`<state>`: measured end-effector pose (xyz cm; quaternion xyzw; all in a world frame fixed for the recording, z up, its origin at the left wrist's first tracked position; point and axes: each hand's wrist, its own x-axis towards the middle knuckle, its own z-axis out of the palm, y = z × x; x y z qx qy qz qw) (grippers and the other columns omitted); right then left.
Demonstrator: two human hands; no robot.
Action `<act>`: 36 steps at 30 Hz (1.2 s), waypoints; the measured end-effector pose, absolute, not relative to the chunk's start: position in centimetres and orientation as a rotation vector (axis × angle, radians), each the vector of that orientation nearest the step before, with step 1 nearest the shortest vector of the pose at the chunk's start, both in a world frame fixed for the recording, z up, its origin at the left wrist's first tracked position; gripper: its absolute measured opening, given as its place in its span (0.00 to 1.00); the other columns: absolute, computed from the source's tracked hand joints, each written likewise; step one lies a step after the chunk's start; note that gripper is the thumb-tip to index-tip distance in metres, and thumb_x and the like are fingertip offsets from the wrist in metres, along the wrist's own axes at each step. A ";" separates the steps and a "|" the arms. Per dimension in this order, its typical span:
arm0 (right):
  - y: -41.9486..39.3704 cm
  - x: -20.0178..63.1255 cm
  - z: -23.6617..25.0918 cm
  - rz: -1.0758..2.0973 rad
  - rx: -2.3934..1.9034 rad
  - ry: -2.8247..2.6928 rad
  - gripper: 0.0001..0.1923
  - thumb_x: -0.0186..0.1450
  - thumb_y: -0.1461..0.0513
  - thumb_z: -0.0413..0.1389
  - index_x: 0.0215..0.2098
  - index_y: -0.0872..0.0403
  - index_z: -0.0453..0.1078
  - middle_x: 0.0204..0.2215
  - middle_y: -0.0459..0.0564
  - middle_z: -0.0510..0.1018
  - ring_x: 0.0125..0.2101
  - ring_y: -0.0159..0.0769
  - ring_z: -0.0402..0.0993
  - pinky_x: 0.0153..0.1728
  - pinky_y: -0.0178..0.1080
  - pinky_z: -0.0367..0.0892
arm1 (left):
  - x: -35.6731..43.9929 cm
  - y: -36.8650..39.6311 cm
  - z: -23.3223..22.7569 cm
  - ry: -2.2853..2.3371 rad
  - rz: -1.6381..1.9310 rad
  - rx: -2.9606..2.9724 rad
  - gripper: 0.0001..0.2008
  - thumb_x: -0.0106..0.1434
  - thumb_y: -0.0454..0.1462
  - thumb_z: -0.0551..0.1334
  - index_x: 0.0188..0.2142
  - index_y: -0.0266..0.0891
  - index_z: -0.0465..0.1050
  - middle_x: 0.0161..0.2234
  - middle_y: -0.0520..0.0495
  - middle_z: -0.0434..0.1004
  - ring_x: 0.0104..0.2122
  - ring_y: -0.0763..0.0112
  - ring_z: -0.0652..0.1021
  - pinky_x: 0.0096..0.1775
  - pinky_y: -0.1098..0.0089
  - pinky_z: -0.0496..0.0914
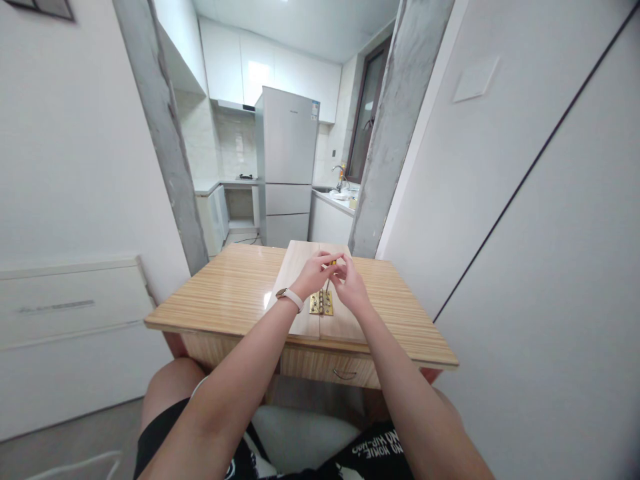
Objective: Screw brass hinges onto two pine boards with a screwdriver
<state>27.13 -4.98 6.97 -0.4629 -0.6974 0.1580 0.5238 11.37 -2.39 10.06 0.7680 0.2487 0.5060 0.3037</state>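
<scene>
Head view: left hand (313, 273) and right hand (350, 285) together at table (225, 293) centre, both pinched on a yellow-handled screwdriver (331, 267) standing over brass hinge (321, 303), which lies across the seam of two light boards (300, 263). Fridge (286, 167) at 12 o'clock beyond. Risk judged: tip slipping off the screw and scoring wood, given the fingertip grip; boards sliding apart, being unclamped.

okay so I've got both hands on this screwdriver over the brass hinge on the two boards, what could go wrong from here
1. Both hands, left hand and right hand, crowd the yellow screwdriver; a slip off the brass hinge could likely jab a finger or scratch a board.
2. The two wooden boards lie loose on the table with no clamp in view, so they might shift apart at the seam.
</scene>
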 end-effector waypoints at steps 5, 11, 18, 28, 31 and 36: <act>-5.1 26.3 7.4 0.341 -1.117 -1.681 0.31 0.70 0.59 0.54 0.70 0.47 0.57 0.48 0.53 0.83 0.45 0.44 0.83 0.50 0.50 0.79 | 10.3 -1.9 9.3 0.657 1.290 2.086 0.26 0.73 0.39 0.61 0.70 0.46 0.67 0.55 0.40 0.73 0.46 0.65 0.79 0.50 0.62 0.76; -5.1 26.2 7.8 0.356 -1.106 -1.701 0.29 0.68 0.59 0.55 0.68 0.46 0.64 0.49 0.53 0.81 0.42 0.41 0.81 0.47 0.47 0.80 | 5.5 -1.1 5.3 1.147 1.206 2.261 0.35 0.67 0.49 0.67 0.69 0.39 0.65 0.62 0.32 0.70 0.64 0.49 0.70 0.67 0.50 0.61; -4.5 27.0 7.3 0.411 -1.117 -1.648 0.27 0.69 0.56 0.56 0.65 0.45 0.68 0.48 0.53 0.81 0.42 0.41 0.82 0.47 0.48 0.81 | 2.1 -1.7 0.6 1.556 0.783 2.321 0.48 0.59 0.60 0.68 0.70 0.35 0.61 0.68 0.27 0.64 0.69 0.40 0.63 0.68 0.50 0.55; -4.5 28.8 8.1 0.418 -1.007 -1.544 0.24 0.69 0.54 0.58 0.62 0.47 0.69 0.49 0.55 0.82 0.44 0.46 0.83 0.49 0.53 0.78 | 2.6 -2.3 0.3 1.679 0.615 2.441 0.45 0.62 0.63 0.59 0.70 0.41 0.60 0.68 0.35 0.65 0.69 0.45 0.63 0.68 0.52 0.57; -4.5 29.0 8.2 0.430 -1.015 -1.543 0.24 0.68 0.54 0.58 0.62 0.46 0.70 0.48 0.54 0.82 0.44 0.47 0.83 0.49 0.54 0.78 | 2.6 -2.3 0.3 1.693 0.593 2.441 0.45 0.62 0.64 0.58 0.70 0.42 0.59 0.69 0.35 0.64 0.69 0.43 0.62 0.68 0.50 0.57; -4.6 28.8 7.9 0.459 -1.016 -1.539 0.25 0.67 0.54 0.58 0.62 0.47 0.70 0.48 0.55 0.81 0.44 0.46 0.83 0.49 0.53 0.78 | 2.6 -2.4 0.6 1.691 0.579 2.444 0.43 0.62 0.64 0.59 0.69 0.44 0.61 0.68 0.36 0.65 0.68 0.43 0.64 0.67 0.49 0.59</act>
